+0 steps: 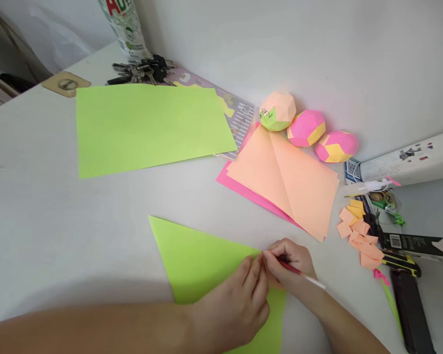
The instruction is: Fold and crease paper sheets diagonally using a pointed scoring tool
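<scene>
A bright green sheet of paper (199,260) lies on the table in front of me, its lower part covered by my arm. My left hand (234,307), fingers bunched together, presses near the sheet's upper right edge. Between the two hands shows a small peach paper piece (275,281), mostly hidden, held down under my left fingertips. My right hand (295,263) is closed around a red pen (297,271) with a pale end. The pen's tip meets the paper beside my left fingertips; any mark there is too small to make out.
Another green sheet (151,130) lies farther back, near keys (143,70) and a bottle (127,29). Peach sheets (288,177) rest over pink paper (254,196). Three paper balls (306,128) line the wall. Peach squares (360,236) and a box cutter (402,263) are on the right.
</scene>
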